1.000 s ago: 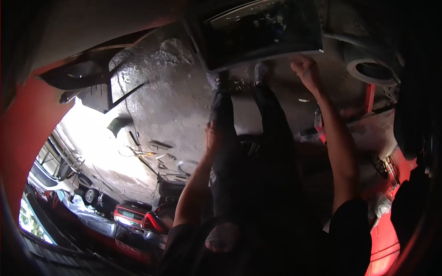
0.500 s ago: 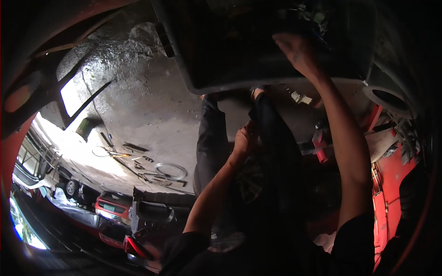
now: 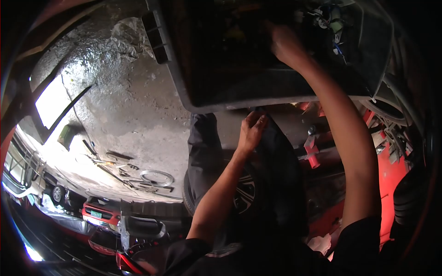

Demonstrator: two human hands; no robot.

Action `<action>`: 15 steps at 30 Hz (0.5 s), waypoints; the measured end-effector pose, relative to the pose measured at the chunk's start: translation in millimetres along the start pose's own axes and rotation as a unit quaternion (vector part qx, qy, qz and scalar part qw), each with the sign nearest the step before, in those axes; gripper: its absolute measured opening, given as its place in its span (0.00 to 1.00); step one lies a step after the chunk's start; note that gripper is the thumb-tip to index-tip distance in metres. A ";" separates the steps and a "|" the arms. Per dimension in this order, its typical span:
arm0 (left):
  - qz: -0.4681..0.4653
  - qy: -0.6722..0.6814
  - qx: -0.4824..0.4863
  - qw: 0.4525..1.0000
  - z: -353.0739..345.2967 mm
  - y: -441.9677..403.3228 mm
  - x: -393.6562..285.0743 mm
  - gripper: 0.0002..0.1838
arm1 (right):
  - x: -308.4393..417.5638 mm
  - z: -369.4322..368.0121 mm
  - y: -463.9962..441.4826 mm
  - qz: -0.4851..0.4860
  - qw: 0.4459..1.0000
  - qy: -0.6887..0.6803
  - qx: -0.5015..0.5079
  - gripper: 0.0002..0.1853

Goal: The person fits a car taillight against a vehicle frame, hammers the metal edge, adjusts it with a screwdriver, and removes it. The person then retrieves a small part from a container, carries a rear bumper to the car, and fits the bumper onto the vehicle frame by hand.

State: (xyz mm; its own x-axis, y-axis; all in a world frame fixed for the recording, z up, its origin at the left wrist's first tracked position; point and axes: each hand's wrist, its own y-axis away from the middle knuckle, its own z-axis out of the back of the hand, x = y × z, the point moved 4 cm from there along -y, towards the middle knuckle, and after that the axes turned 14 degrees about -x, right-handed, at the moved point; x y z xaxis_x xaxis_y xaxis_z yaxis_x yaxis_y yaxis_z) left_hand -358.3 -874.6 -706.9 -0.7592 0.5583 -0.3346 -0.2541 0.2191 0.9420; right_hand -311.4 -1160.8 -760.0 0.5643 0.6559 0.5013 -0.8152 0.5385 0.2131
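Observation:
A large black plastic bin (image 3: 221, 102) with a raised rim fills the top of the head view. My right hand (image 3: 286, 45) reaches over the rim into its dark inside; the fingertips fade into shadow, and what they touch is hidden. Small items (image 3: 335, 27), among them a greenish piece and a thin blue one, lie to the right of that hand. Just below the near rim is my left hand (image 3: 253, 131), its fingers curled closed beside my dark trouser leg (image 3: 281, 152). Whatever may be inside those fingers cannot be made out.
Tools and a coil of clear tubing (image 3: 157, 178) lie on the concrete floor (image 3: 138, 110) at left. A red jack stand-like piece (image 3: 312, 154) and a tyre (image 3: 389, 110) are at right. A wheel (image 3: 244, 193) is behind my legs. Parked cars (image 3: 99, 214) stand lower left.
My right hand has gone deeper into the bin, up and slightly left. My left hand is closer to the bin's near rim. The view has shifted, showing more of the small items.

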 end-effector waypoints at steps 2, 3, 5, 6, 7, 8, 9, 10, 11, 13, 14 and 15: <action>-0.007 -0.021 0.004 1.000 0.9 -3.8 -1.8 0.14 | -9.8 -9.7 -5.0 0.013 0.999 0.023 -0.031 0.23; -0.011 -0.030 0.005 0.999 1.3 -5.7 -3.0 0.14 | -12.4 -12.7 -9.1 -0.004 0.999 0.037 -0.028 0.22; 0.007 -0.007 0.011 1.000 0.3 -6.1 -4.8 0.14 | -18.5 -18.5 -12.9 -0.012 0.998 0.034 -0.052 0.20; 0.016 0.006 0.015 1.000 -0.2 -6.0 -4.9 0.14 | -17.8 -19.7 -11.5 -0.002 0.997 0.018 -0.076 0.19; 0.006 0.004 0.017 1.000 0.1 -7.0 -4.0 0.16 | -17.6 -20.3 -11.2 0.009 0.995 0.001 -0.100 0.18; -0.004 0.002 0.019 1.000 0.7 -9.2 -2.2 0.18 | -21.4 -24.0 -13.0 -0.012 0.997 -0.021 -0.077 0.18; -0.015 -0.001 0.020 1.000 1.3 -10.2 -6.8 0.20 | -11.8 -18.8 -19.1 -0.034 0.997 -0.043 -0.054 0.18; -0.007 0.008 0.014 1.000 2.0 -9.5 -9.6 0.17 | -6.1 -17.8 -22.3 -0.056 0.996 -0.065 -0.030 0.18; 0.001 0.016 0.007 1.000 1.6 -7.5 -12.3 0.15 | -5.3 -19.6 -22.9 -0.053 0.996 -0.067 -0.033 0.18; 0.016 0.031 0.007 0.999 1.7 -8.8 -12.0 0.15 | -5.0 -20.4 -24.5 -0.048 0.996 -0.066 -0.040 0.19; 0.024 0.036 0.013 0.999 3.3 -12.8 -4.1 0.16 | -8.1 -21.0 -23.9 -0.080 0.991 -0.101 -0.033 0.19; 0.035 0.041 0.019 0.998 2.8 -13.2 -7.4 0.19 | -9.0 -19.8 -22.2 -0.113 0.984 -0.134 -0.023 0.19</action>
State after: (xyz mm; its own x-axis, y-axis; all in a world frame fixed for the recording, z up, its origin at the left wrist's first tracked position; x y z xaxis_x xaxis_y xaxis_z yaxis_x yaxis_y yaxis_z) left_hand -347.7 -879.3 -716.9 -0.8211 0.5060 -0.2639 -0.1778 0.2126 0.9608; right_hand -295.7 -1168.3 -785.8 0.6712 0.3562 0.6501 -0.6622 0.6822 0.3099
